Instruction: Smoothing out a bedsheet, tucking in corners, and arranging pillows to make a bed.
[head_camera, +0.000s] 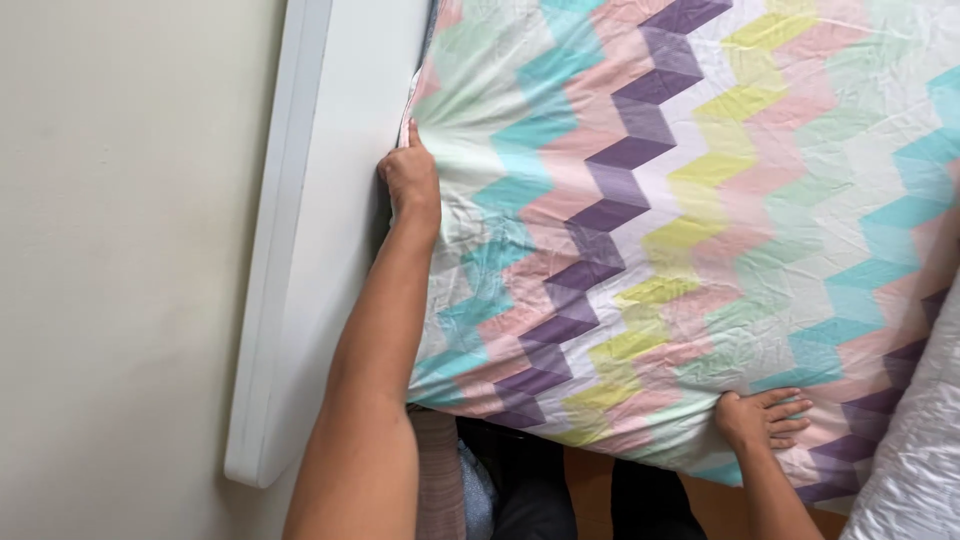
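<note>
Left hand (410, 182) pinches the soft, light zigzag-patterned fitted sheet (680, 230) at its upper-left mattress edge; right hand (762, 418) lies open, flat on its lower hem.

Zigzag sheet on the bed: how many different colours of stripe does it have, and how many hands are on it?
Stripe colours on the zigzag sheet:
Purple: 1
Teal: 1
Yellow: 1
Pink: 1
Mint green: 1
White: 1
Total colours: 6

Hands on it:
Left hand, at the edge by the white bed frame: 1
Right hand, flat on the near edge: 1
Total hands: 2
</note>
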